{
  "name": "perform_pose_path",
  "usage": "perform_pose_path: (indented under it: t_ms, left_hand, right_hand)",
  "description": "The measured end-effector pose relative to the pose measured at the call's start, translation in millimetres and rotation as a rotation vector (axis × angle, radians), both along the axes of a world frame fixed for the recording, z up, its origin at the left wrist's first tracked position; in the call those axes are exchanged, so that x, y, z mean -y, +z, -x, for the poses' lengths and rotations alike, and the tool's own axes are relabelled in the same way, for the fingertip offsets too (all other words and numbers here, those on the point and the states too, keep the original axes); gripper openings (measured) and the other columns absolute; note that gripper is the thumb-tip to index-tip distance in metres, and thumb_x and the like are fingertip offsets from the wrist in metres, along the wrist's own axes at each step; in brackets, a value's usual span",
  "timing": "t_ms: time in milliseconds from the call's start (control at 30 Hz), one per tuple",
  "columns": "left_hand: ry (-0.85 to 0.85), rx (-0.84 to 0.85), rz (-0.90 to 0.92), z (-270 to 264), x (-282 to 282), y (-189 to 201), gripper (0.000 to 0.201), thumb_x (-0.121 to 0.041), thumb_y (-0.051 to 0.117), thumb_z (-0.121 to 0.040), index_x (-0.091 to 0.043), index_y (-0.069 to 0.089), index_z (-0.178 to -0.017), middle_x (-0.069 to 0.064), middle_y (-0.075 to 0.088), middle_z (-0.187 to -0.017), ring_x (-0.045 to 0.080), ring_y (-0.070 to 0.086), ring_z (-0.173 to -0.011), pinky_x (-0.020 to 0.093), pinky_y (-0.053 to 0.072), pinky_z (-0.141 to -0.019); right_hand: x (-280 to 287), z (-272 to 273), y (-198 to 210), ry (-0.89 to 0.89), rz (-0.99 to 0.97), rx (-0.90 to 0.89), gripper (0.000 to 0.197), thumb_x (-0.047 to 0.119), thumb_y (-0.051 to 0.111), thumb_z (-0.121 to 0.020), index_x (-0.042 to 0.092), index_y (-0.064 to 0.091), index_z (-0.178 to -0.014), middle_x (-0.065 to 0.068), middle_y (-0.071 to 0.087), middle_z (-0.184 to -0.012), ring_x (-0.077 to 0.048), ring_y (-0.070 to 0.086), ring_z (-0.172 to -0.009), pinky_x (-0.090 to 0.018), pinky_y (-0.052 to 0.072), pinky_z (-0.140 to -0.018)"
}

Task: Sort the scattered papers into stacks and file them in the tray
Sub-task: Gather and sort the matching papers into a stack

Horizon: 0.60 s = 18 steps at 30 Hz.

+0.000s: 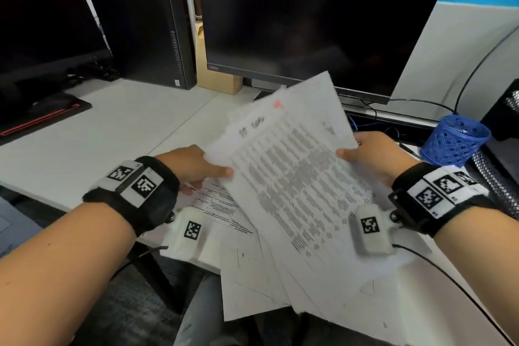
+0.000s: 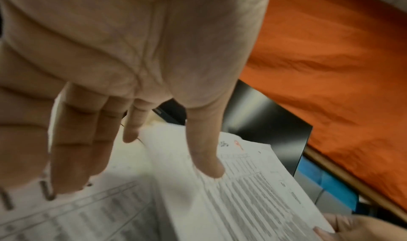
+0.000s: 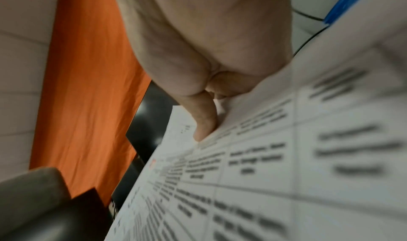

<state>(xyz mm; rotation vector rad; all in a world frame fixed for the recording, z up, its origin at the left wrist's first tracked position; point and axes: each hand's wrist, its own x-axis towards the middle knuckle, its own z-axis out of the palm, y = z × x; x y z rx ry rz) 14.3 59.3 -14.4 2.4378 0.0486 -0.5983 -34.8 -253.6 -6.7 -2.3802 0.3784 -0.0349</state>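
I see both hands up over the near edge of the white desk (image 1: 112,121), sharing one fanned sheaf of printed papers (image 1: 295,177) that is lifted clear of the surface and tilted, its far corner reaching up across the bottom of the big dark monitor (image 1: 309,14). My left hand (image 1: 191,166) takes the sheaf's left edge: the thumb lies on top of the sheets, and from the left wrist view the fingers (image 2: 77,149) run down behind the paper, so that grip is clamped on the stack. My right hand (image 1: 376,154) holds the right edge the same way, thumb pressed on the top sheet; in the right wrist view the thumb (image 3: 204,121) bears on the printed table while the fingers go under the page, though the close blur there means I judge that fold mostly from the head view. The top sheet carries rows of grey text and a small red mark near its upper end. Beneath the raised sheaf more loose sheets (image 1: 252,275) lie spread on the desk, some hanging past the front edge toward my lap. A blue mesh pen cup (image 1: 455,140) stands at the right, just beyond my right hand. At the left sit a second monitor (image 1: 42,22) and a black computer tower (image 1: 140,22). I see no filing tray in any view.
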Motion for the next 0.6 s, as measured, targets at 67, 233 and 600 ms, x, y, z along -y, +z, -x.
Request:
perform_pose_path:
  t_ms: [67,233,600]
  left_hand:
    - [0.029,0.014,0.173,1.0,1.0,6.5,0.096,-0.062,0.073,-0.063,-0.008,0.04,-0.135,0.007,0.064,-0.104,0.021,0.067,-0.093,0.034,0.057,-0.074]
    - [0.041,0.012,0.847,11.5,31.1,9.7,0.046,-0.026,0.063,-0.089,-0.017,0.052,-0.132,0.0,0.069,-0.117,0.019,0.066,-0.105,0.038,0.052,-0.093]
    - [0.337,0.137,0.772,-2.9,10.2,11.6,0.057,-0.015,0.08,-0.07,-0.004,0.06,-0.123,0.001,0.065,-0.119,0.02,0.061,-0.109,0.036,0.047,-0.096]
  right_hand:
    - [7.7,-2.9,4.6,-0.048,-0.167,0.096,0.016,0.027,0.061,-0.092,0.02,0.069,-0.103,0.005,0.071,-0.093,-0.018,0.068,-0.085,-0.037,0.055,-0.08]
    - [-8.8,-3.9,6.5,0.0,-0.483,0.197,0.014,0.017,0.054,-0.095,0.025,0.066,-0.095,0.0,0.071,-0.106,-0.021,0.066,-0.1,-0.044,0.049,-0.098]
    - [13.4,23.8,11.6,0.104,0.338,-0.518,0.057,0.05,0.04,-0.096,0.007,0.051,-0.132,-0.012,0.056,-0.131,-0.027,0.054,-0.119,-0.034,0.042,-0.099]
